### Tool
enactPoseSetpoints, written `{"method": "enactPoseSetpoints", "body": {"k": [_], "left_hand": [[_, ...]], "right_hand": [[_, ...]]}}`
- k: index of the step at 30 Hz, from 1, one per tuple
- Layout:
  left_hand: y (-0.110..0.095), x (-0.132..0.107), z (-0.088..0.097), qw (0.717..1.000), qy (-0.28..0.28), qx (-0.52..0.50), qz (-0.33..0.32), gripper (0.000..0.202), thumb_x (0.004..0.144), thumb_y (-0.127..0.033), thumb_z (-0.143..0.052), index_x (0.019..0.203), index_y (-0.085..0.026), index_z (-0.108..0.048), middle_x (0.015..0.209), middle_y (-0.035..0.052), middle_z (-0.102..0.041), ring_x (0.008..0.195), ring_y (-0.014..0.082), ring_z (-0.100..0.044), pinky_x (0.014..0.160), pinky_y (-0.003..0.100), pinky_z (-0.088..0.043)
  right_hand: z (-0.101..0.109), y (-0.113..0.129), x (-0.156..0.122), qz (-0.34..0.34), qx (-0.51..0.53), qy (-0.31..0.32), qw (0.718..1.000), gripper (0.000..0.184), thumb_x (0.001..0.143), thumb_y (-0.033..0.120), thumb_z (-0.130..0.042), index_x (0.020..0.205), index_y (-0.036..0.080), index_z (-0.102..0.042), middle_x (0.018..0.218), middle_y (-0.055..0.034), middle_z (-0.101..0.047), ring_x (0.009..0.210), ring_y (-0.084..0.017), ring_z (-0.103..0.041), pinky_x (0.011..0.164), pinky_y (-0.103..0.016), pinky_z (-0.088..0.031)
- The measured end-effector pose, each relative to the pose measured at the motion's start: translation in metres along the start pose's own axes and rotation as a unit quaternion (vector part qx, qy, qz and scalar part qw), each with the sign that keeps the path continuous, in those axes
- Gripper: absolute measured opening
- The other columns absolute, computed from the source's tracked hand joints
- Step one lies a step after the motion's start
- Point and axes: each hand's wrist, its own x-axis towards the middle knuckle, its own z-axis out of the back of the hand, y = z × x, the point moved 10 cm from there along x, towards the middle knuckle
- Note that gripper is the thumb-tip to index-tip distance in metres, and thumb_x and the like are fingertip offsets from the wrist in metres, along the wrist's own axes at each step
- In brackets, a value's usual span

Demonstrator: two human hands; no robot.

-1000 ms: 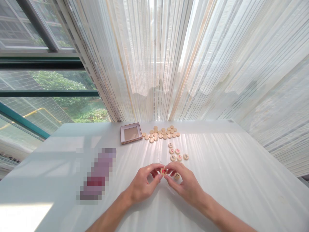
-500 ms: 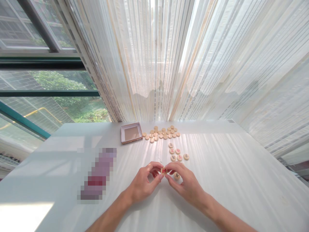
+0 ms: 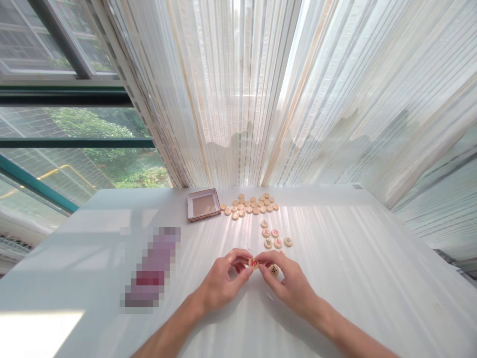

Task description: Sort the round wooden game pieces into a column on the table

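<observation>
Between my two hands a round wooden Chinese chess piece [image 3: 253,263] is held up, its red character facing me. Fingertips and thumb of my left hand [image 3: 224,279] close on its left side. My right hand [image 3: 286,281] grips it from the right. Partly behind the right fingers lies a piece with a black character [image 3: 274,269], and a red-marked piece just above it is mostly hidden. Farther off, several face-up pieces lie in a loose group, among them a red-marked piece [image 3: 278,243] and a black-marked piece [image 3: 288,241].
Several blank-side-up pieces [image 3: 256,211] are spread near the back of the white table [image 3: 354,278]. A shallow open box [image 3: 189,211] sits at their left. A blurred-out purple item [image 3: 156,263] lies on the left. Curtains [image 3: 238,99] hang behind the table.
Both hands stay in place around the chess piece. The right thumb has risen slightly closer to it. The curtain at the right has shifted, showing more window.
</observation>
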Motion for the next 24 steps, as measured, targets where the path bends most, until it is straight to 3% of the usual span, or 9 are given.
{"method": "enactPoseSetpoints", "body": {"k": [6, 24], "left_hand": [[0.0004, 0.0003, -0.0005, 1.0, 0.0, -0.015, 0.013, 0.028, 0.101, -0.04, -0.064, 0.121, -0.021, -0.061, 0.097, 0.0069, -0.078, 0.085, 0.0212, -0.074, 0.083, 0.034, -0.058], [-0.0027, 0.0005, -0.0011, 1.0, -0.001, 0.009, 0.006, 0.027, 0.101, -0.038, -0.065, 0.122, -0.021, -0.065, 0.105, 0.0071, -0.08, 0.091, 0.0222, -0.076, 0.084, 0.033, -0.06]], "right_hand": [[-0.0009, -0.0032, 0.0007, -0.023, 0.038, 0.01, 0.999, 0.017, 0.102, 0.029, -0.06, 0.115, 0.023, -0.069, 0.105, -0.0066, -0.077, 0.087, -0.019, -0.073, 0.08, -0.031, -0.06], [0.0009, 0.0005, 0.0022, -0.023, 0.025, 0.01, 0.999, 0.016, 0.102, 0.027, -0.056, 0.11, 0.022, -0.069, 0.101, -0.0067, -0.077, 0.083, -0.019, -0.071, 0.073, -0.031, -0.058]]}}
